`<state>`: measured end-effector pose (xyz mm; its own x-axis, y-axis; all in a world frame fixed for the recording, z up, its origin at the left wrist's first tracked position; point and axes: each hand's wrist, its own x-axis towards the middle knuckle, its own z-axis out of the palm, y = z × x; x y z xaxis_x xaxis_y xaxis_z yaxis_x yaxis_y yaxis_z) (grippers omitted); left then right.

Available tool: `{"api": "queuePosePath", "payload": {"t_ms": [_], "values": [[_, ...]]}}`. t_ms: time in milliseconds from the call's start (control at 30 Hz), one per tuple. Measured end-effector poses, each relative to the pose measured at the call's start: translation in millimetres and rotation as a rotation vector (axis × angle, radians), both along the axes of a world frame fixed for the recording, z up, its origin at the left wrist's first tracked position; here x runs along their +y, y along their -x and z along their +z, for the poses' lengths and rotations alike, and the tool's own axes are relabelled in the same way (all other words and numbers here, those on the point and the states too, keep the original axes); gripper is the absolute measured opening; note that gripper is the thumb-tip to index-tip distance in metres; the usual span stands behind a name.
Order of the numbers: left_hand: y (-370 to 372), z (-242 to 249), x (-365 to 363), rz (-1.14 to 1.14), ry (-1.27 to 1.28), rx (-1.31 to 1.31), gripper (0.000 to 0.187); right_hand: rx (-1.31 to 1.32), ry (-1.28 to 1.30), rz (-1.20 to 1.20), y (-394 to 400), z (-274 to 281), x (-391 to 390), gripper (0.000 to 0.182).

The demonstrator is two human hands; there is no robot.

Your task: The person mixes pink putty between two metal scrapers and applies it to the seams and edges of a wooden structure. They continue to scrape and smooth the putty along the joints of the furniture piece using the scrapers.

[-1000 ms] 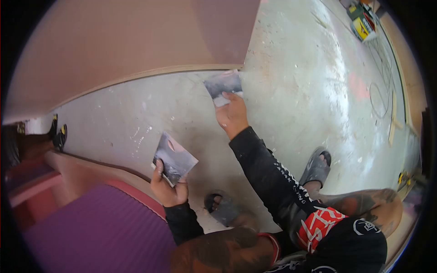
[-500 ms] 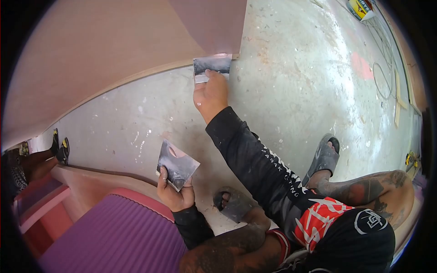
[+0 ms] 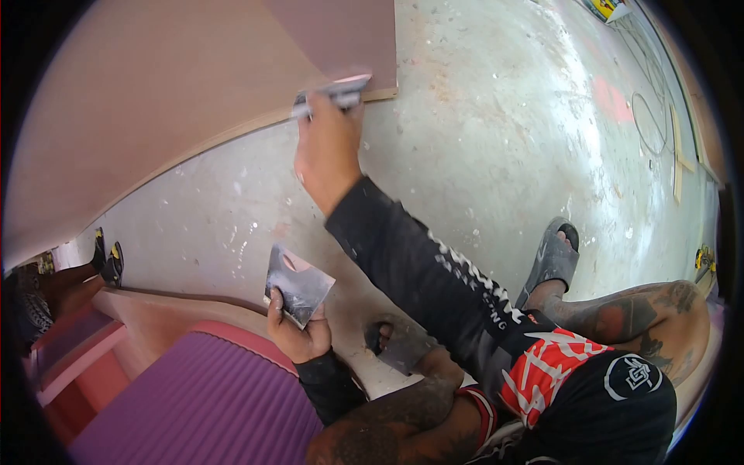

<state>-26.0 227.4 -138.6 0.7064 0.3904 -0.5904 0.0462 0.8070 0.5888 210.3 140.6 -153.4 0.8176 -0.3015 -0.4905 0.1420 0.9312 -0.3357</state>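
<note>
My right hand [image 3: 329, 147] grips a flat metal scraper [image 3: 346, 90], slightly smeared by motion, tilted against the lower edge of a pinkish-brown panel [image 3: 201, 77]. Pink paste shows along the scraper's far edge. Lower down, my left hand [image 3: 301, 333] holds a second flat metal plate [image 3: 298, 285] by its near corner, thumb on top. A blob of pink paste lies on that plate's upper part. The two hands are well apart, with the grey floor [image 3: 209, 201] beneath them.
A purple ribbed surface with a pink rim [image 3: 209, 395] stands at the lower left. Another person's legs [image 3: 70, 283] show at the far left. A yellow-labelled bucket [image 3: 604, 9], a looped cable [image 3: 649, 124] and wood strips [image 3: 677, 155] lie at the right.
My right hand and its scraper have moved left and slightly up along the panel edge, and the scraper has tilted. My left hand has stayed nearly in place.
</note>
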Motion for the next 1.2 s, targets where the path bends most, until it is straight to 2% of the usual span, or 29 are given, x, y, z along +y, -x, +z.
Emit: {"api": "queuePosePath", "payload": {"t_ms": [67, 133, 167, 200, 233, 300, 333, 400, 433, 467, 500, 567, 633, 667, 733, 767, 833, 967, 1033, 1167, 1200], "values": [[0.1, 2.7, 2.1, 0.016, -0.026, -0.003, 0.028, 0.062, 0.119, 0.147, 41.7, -5.8, -8.4, 0.032], [2.3, -3.2, 17.7, -0.032, 0.056, -0.105, 0.031, -0.174, 0.584, 0.367, 96.3, -2.4, -31.6, 0.050], [4.0, -5.2, 22.4, -0.082, 0.134, -0.186, 0.034, -0.214, 0.724, 0.461, 126.8, 1.9, -41.6, 0.051], [-12.8, 17.6, 4.9, -0.006, 0.032, -0.047, 0.027, -0.252, 0.864, 0.557, 146.4, 5.5, -51.6, 0.053], [-20.8, 23.4, 3.3, 0.005, 0.036, -0.063, 0.027, -0.270, 0.872, 0.561, 149.9, 4.1, -65.9, 0.053], [-26.5, 30.5, 4.4, -0.228, 0.022, 0.003, 0.027, -1.019, 1.476, 0.611, 156.7, -3.9, -91.6, 0.058], [-27.7, 27.6, 10.2, -0.323, 0.017, -0.071, 0.032, -1.038, 1.480, 0.611, 156.9, -11.2, -99.4, 0.058], [-23.4, 29.3, 31.6, -0.304, 0.074, -0.181, 0.035, -0.985, 1.696, 0.832, 157.4, -33.4, -110.2, 0.063], [-22.3, 29.3, 36.6, -0.294, 0.130, -0.282, 0.039, -1.003, 1.703, 0.833, 153.8, -51.1, -116.1, 0.063], [-26.8, 50.0, 26.5, -0.163, 0.092, -0.299, 0.044, -0.829, 1.692, 0.876, 149.0, -71.4, -121.4, 0.060], [-28.9, 57.2, 25.9, -0.163, 0.095, -0.301, 0.044, -0.645, 1.670, 0.913, 144.0, -82.8, -124.1, 0.057], [-28.4, 62.8, 25.6, -0.124, 0.097, -0.294, 0.042, -0.039, 1.111, 0.816, 120.5, -84.5, -109.8, 0.046], [-23.1, 49.3, 23.9, -0.160, 0.083, -0.239, 0.041, 0.091, 0.330, 0.459, 83.2, -77.6, -90.9, 0.034], [-22.8, 41.2, 22.6, -0.205, 0.065, -0.188, 0.041, 0.091, 0.326, 0.451, 64.3, -76.3, -83.6, 0.034], [-16.3, 27.3, 17.0, -0.213, 0.069, -0.153, 0.041, -0.056, 0.012, 0.160, 33.1, -75.5, -72.7, 0.030], [-12.8, 23.1, 13.2, -0.210, 0.078, -0.119, 0.041, -0.054, 0.008, 0.145, 20.6, -73.9, -67.9, 0.030], [-9.5, 18.2, 10.4, -0.208, 0.135, -0.108, 0.039, 0.123, -0.077, 0.045, 0.6, -69.1, -60.0, 0.034], [-2.2, 8.8, 15.5, -0.262, 0.205, -0.187, 0.044, 0.090, -0.076, -0.061, -11.7, -48.3, -50.9, 0.040], [-2.2, 7.8, 15.7, -0.263, 0.223, -0.193, 0.045, 0.107, 0.113, 0.013, -16.8, -42.1, -47.9, 0.045], [-3.2, 12.4, 11.9, -0.227, 0.207, -0.185, 0.046, 0.063, 0.145, -0.092, -23.8, -20.5, -35.3, 0.047], [-3.0, 13.4, 11.5, -0.220, 0.199, -0.171, 0.045, 0.106, 0.155, -0.051, -24.1, -12.4, -37.0, 0.052]]}}
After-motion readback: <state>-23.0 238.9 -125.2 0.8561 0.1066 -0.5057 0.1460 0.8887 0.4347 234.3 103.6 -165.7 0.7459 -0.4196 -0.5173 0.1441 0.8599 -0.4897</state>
